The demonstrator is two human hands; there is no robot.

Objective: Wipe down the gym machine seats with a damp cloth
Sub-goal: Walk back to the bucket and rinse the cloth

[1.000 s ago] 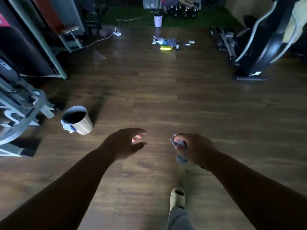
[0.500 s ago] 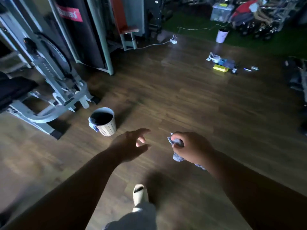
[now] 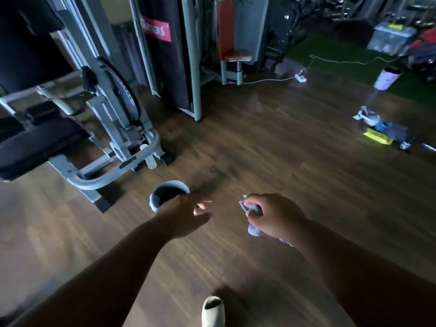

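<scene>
The right hand [image 3: 274, 214] grips a crumpled blue-grey cloth [image 3: 253, 228], fingers curled round it; one bunched end shows above the fingers and the other hangs below the palm, so its long axis runs roughly up and down in the view. The left hand [image 3: 182, 217] holds nothing, its fingers extended and loosely spread, reaching forward. Both hands are held above the dark wood-plank floor [image 3: 283, 161], near each other but apart.

Just beyond the left hand, partly covered by it, stands a round pale bucket with a dark interior [image 3: 169, 191]; a blue knitted piece [image 3: 154, 204] hangs over its left rim. Left of the bucket is a grey steel-framed gym machine [image 3: 113, 128] with a black padded seat [image 3: 35, 142]; its curved base tube ends close to the bucket. Behind it stands a black punching bag with a red label [image 3: 165, 55] within a grey-green frame.

Open floor extends from the hands to the right and ahead. At far right lies a cluster of small items, including a yellow flat packet [image 3: 378, 138]. A white bin [image 3: 387, 77] stands at the edge of the green turf strip [image 3: 330, 57]. A pale shoe toe [image 3: 213, 311] shows at the bottom edge.
</scene>
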